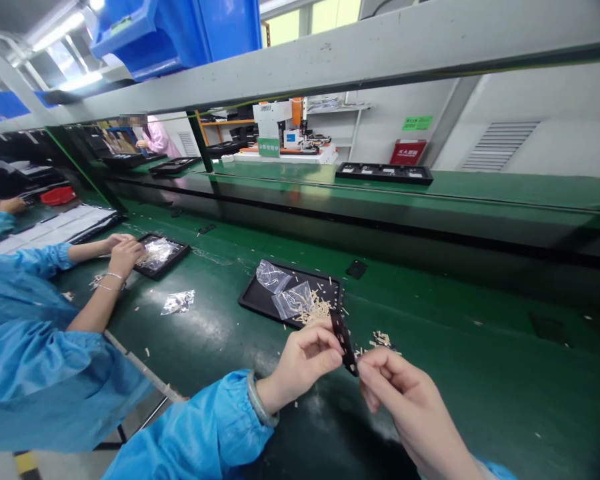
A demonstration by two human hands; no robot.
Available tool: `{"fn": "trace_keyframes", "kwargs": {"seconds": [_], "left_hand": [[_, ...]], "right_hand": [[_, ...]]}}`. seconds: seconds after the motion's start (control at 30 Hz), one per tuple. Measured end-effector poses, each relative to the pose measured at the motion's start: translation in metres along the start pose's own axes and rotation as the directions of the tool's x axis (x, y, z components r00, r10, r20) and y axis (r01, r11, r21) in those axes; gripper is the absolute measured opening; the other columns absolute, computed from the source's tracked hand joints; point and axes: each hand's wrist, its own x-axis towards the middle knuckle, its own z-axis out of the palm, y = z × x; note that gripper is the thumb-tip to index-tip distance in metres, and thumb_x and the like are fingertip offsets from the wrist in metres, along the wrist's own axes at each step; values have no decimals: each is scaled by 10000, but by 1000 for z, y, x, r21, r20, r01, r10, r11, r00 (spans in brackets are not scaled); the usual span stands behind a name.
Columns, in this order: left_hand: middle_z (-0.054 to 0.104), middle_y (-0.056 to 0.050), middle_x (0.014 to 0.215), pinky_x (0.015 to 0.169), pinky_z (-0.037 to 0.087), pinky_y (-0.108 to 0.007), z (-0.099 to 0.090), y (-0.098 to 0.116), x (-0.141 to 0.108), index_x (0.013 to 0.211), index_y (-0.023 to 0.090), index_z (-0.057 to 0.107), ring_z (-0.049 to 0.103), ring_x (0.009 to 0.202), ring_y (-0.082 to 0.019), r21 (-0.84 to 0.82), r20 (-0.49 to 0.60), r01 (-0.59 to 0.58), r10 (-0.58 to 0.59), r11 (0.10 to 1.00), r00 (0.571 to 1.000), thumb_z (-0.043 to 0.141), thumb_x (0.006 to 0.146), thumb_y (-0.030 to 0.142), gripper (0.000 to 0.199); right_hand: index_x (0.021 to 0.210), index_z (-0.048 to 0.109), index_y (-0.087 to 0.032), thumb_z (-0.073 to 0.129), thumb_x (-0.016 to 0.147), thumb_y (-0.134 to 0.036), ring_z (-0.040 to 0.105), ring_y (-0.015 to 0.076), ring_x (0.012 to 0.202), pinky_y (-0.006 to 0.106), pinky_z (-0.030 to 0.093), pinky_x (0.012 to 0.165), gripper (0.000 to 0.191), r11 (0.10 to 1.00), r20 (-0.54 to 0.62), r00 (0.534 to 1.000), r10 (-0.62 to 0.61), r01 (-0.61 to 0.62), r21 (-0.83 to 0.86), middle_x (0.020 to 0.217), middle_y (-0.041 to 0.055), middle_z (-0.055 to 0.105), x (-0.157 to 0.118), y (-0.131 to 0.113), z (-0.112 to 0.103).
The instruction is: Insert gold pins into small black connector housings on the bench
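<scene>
Between thumb and fingers, my left hand (305, 360) grips a thin black perforated plastic part (344, 341), tilted on edge above the bench. My right hand (400, 393) is closed in a pinch at the part's lower end; whatever sits between its fingertips is too small to make out. Behind my left hand lies a black tray (260, 300) with clear plastic bags (294, 299) and a heap of small beige strips (320, 307). Another small pile of beige and dark pieces (383, 340) rests on the bench just beyond my right hand.
To the left, a co-worker's hands (125, 253) work at another black tray (177, 257). A small plastic bag (179, 302) and a flat black piece (357, 269) lie on the green bench (220, 347). A raised shelf with a long black tray (384, 173) runs behind; a grey beam (330, 57) crosses overhead.
</scene>
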Motion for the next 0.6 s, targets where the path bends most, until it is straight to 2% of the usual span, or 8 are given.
{"fn": "trace_keyframes", "kwargs": {"seconds": [0.07, 0.13, 0.23, 0.33, 0.47, 0.6], "left_hand": [[533, -84, 1013, 820, 416, -339, 1, 2, -1, 723, 135, 631, 535, 874, -181, 13, 60, -11, 10, 1000, 998, 701, 701, 269, 153], [527, -81, 1008, 834, 416, -344, 3, 3, -2, 702, 137, 632, 532, 889, -183, 29, 74, -10, 8, 1000, 997, 718, 681, 236, 133], [527, -76, 982, 847, 411, -343, 5, 5, -1, 676, 136, 612, 524, 905, -179, 69, 59, 7, -11, 998, 998, 684, 715, 210, 110], [517, -74, 973, 853, 409, -338, 6, 7, 0, 686, 135, 590, 513, 920, -177, 111, 89, -2, -8, 994, 996, 642, 753, 214, 115], [501, -73, 974, 857, 407, -331, 5, 9, -1, 701, 137, 568, 502, 930, -175, 164, 119, -40, 20, 986, 993, 606, 781, 223, 123], [486, -79, 993, 839, 409, -325, 2, 8, -3, 707, 137, 554, 497, 915, -172, 195, 117, -30, 7, 980, 993, 594, 791, 245, 142]], "right_hand": [[649, 522, -186, 553, 803, -444, 416, 94, 465, 221, 338, 486, 301, 999, -19, 1000, -16, 16, -42, 482, -49, 447, -1, -3, -1], [656, 537, -184, 550, 801, -444, 415, 95, 470, 217, 342, 479, 298, 994, -25, 999, -47, 44, -101, 495, -46, 449, -1, -6, -1], [654, 550, -182, 540, 805, -432, 421, 97, 487, 216, 351, 484, 292, 977, -22, 994, -105, 99, -188, 517, -40, 458, 0, -7, -3], [659, 557, -182, 536, 809, -427, 432, 97, 490, 216, 358, 487, 288, 968, -8, 992, -125, 120, -222, 529, -37, 472, 0, -5, -5], [704, 569, -183, 537, 817, -427, 470, 95, 481, 219, 387, 509, 270, 986, 48, 997, -55, 61, -155, 519, -39, 505, 1, -1, -8], [706, 565, -179, 561, 805, -428, 497, 90, 475, 217, 406, 519, 268, 999, 136, 990, 21, -16, -36, 518, -35, 549, 5, -2, -10]]}}
